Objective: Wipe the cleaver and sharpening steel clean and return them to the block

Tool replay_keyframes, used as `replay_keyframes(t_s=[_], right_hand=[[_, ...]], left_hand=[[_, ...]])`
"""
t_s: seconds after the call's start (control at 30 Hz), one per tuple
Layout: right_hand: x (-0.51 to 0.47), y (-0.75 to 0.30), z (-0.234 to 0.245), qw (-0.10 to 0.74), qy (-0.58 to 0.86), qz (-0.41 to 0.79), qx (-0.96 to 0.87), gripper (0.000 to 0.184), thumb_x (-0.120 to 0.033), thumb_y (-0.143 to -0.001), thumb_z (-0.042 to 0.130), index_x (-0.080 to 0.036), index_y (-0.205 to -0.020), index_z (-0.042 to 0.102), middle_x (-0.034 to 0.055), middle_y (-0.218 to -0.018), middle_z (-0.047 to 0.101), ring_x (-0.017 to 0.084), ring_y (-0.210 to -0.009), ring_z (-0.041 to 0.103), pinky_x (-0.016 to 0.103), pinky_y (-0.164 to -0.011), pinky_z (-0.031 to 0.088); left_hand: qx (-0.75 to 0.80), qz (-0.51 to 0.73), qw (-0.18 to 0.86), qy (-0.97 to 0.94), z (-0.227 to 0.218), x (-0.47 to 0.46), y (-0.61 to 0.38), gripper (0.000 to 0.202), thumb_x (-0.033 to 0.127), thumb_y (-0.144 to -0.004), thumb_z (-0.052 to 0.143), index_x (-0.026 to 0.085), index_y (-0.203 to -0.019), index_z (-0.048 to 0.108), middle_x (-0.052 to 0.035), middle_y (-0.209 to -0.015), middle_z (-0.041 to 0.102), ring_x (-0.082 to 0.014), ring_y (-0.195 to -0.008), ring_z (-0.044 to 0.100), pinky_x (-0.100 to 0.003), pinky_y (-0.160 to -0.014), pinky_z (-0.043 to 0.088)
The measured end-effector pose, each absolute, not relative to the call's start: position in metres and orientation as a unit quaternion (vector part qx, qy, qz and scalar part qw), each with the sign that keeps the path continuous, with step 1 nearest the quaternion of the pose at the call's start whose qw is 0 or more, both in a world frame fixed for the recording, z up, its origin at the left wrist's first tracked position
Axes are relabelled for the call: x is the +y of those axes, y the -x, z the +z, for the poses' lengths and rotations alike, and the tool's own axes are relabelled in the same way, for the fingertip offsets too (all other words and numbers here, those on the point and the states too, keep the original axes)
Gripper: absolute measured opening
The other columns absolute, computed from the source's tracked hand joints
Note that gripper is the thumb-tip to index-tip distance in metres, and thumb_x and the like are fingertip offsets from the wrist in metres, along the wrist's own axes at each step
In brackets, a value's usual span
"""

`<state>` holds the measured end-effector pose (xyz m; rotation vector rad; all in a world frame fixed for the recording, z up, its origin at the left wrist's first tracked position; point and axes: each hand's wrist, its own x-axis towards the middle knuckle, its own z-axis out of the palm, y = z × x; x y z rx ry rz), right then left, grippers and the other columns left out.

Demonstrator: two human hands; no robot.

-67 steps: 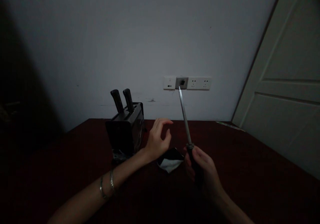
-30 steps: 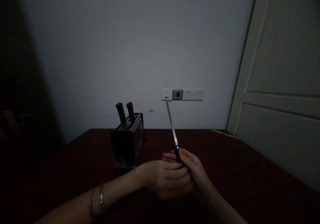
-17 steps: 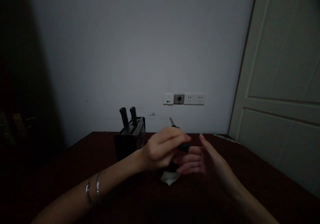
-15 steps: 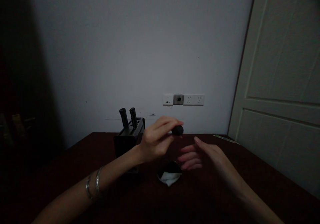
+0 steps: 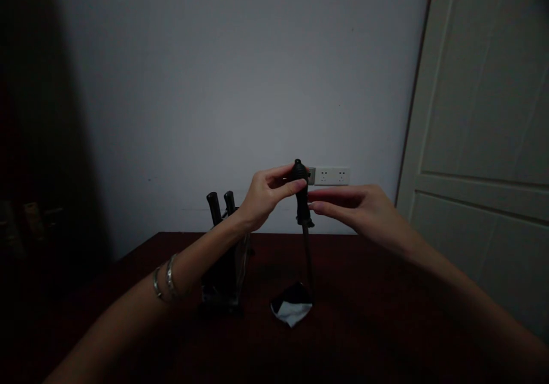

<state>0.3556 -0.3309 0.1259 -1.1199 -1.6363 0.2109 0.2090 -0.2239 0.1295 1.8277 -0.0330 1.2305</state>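
Note:
A sharpening steel (image 5: 302, 198) with a black ribbed handle is held upright, its thin rod pointing down. My left hand (image 5: 272, 192) is closed around the upper handle, thumb in front. At the lower handle, my right hand (image 5: 354, 207) comes in from the right with thumb and fingertips against it; part of its fingers is hidden. On the table below lies a dark round piece with a white cloth (image 5: 292, 314) on it, near the rod's lower end. Left of my hands stands a black knife block (image 5: 218, 275) with two black-handled knives (image 5: 214, 208).
The dark red table (image 5: 364, 292) reaches back to a pale wall with a row of sockets (image 5: 332, 176). A light panelled door (image 5: 480, 201) stands at the right. The left side is very dark.
My left hand has raised the sharpening steel and turned it upright, so its full handle and rod show. My right hand has moved up to the handle, its fingers closing in.

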Motion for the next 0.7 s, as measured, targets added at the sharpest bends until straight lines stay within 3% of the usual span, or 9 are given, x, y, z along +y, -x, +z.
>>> replay_keyframes(t_s=[0.2, 0.4, 0.57, 0.7], right_hand=[[-0.316, -0.343, 0.132, 0.534, 0.446, 0.125, -0.708, 0.024, -0.032, -0.067, 0.070, -0.019, -0.087, 0.072, 0.0041, -0.086, 0.073, 0.022, -0.081, 0.067, 0.035, -0.076, 0.051], [-0.301, -0.329, 0.133, 0.558, 0.419, 0.142, -0.702, 0.021, -0.034, -0.067, 0.070, -0.019, -0.082, 0.072, 0.0045, -0.080, 0.072, 0.020, -0.075, 0.065, 0.034, -0.072, 0.049], [-0.292, -0.318, 0.140, 0.578, 0.412, 0.160, -0.685, 0.020, -0.030, -0.062, 0.073, -0.015, -0.076, 0.072, 0.0055, -0.075, 0.071, 0.019, -0.071, 0.064, 0.034, -0.070, 0.051], [-0.281, -0.312, 0.153, 0.609, 0.413, 0.190, -0.650, 0.024, -0.028, -0.058, 0.077, -0.012, -0.074, 0.071, 0.0072, -0.075, 0.070, 0.017, -0.068, 0.064, 0.034, -0.070, 0.053]], left_hand=[[-0.020, 0.479, 0.478, -0.736, 0.135, -0.224, -0.199, 0.027, 0.025, -0.071, 0.068, 0.014, -0.096, 0.068, -0.0090, -0.098, 0.067, -0.0208, -0.096, 0.060, -0.036, -0.087, 0.043], [-0.017, 0.490, 0.426, -0.760, 0.133, -0.221, -0.189, 0.029, 0.024, -0.075, 0.064, 0.014, -0.103, 0.064, -0.0089, -0.102, 0.066, -0.0211, -0.096, 0.060, -0.038, -0.085, 0.046], [-0.033, 0.514, 0.382, -0.767, 0.137, -0.222, -0.173, 0.052, 0.017, -0.073, 0.062, 0.021, -0.123, 0.049, -0.0073, -0.113, 0.061, -0.0215, -0.103, 0.057, -0.038, -0.087, 0.046], [-0.016, 0.605, 0.343, -0.718, 0.145, -0.214, -0.144, 0.050, 0.011, -0.069, 0.055, 0.020, -0.118, 0.051, -0.0069, -0.113, 0.059, -0.0196, -0.099, 0.058, -0.037, -0.086, 0.046]])
